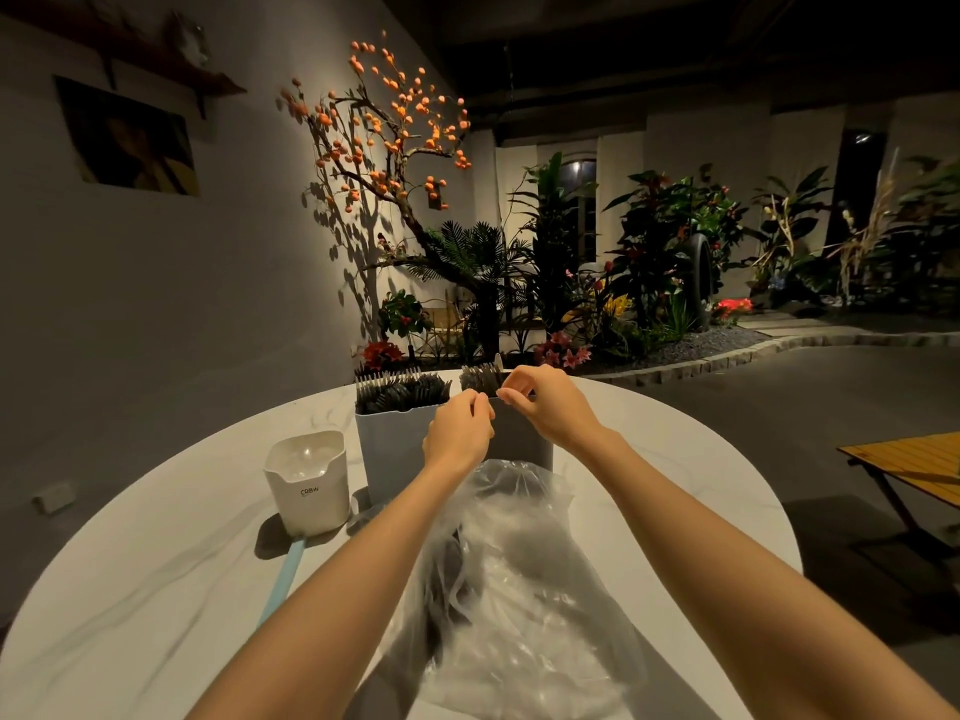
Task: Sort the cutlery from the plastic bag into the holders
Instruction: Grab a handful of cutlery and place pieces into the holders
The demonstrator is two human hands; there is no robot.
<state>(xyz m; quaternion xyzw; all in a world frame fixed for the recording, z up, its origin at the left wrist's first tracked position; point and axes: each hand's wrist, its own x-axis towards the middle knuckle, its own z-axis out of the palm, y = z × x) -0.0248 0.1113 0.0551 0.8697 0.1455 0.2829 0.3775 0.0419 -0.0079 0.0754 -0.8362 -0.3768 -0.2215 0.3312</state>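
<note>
Both hands sit w/ fingers curled at the near rim of the grey holder (519, 439): left hand (457, 431) fingertips bunched as if pinching sth small, right hand (545, 402) thumb & forefinger pinched together too, but can't tell what, if anything, is between them. Grey holder is packed w/ dark cutlery (480, 377); touching it on the left, a pale blue holder (387, 449) also full of dark cutlery. Clear plastic bag (519, 589) lies crumpled just below the hands, between the forearms, dark pieces showing inside. Small white holder (307, 483) stands further left, near a light blue handle (283, 579) lying flat. All on a round white marble table (156, 589). Plants & an orange-fruited tree (384, 127) behind.
</note>
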